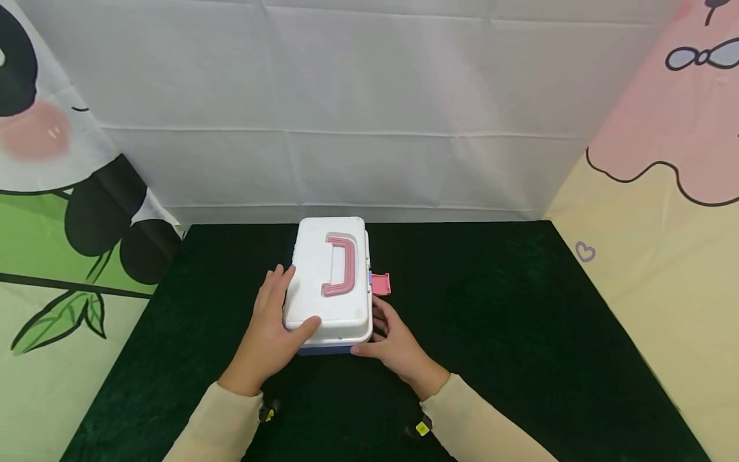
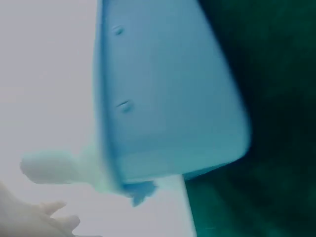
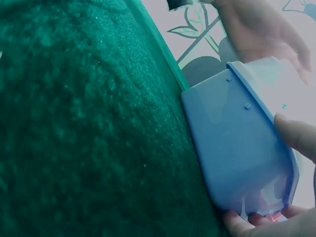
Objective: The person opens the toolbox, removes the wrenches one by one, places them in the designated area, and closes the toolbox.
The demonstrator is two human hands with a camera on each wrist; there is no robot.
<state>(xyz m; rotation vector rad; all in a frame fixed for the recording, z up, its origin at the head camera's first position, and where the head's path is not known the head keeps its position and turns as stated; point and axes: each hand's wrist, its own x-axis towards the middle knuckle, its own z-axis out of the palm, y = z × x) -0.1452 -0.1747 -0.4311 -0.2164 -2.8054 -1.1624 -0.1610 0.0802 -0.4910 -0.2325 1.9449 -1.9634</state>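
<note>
A storage box [image 1: 312,282] with a white lid, a blue base and a folded pink handle [image 1: 349,266] is on the dark green cloth. Its lid is down, and a pink latch [image 1: 381,283] sticks out from the right side. My left hand [image 1: 268,337] rests against the left side with fingers straight, its thumb lying over the lid's near edge. At the near right corner my right hand [image 1: 401,350] holds the box, thumb on the near face and fingers along the right side. The blue base [image 3: 237,143] shows its near end in the right wrist view.
Dark green cloth [image 1: 491,321] covers the table around the box. A pale wall sheet [image 1: 358,115] hangs behind the far edge. Printed cartoon cloths hang at the left [image 1: 52,224] and right [image 1: 652,269].
</note>
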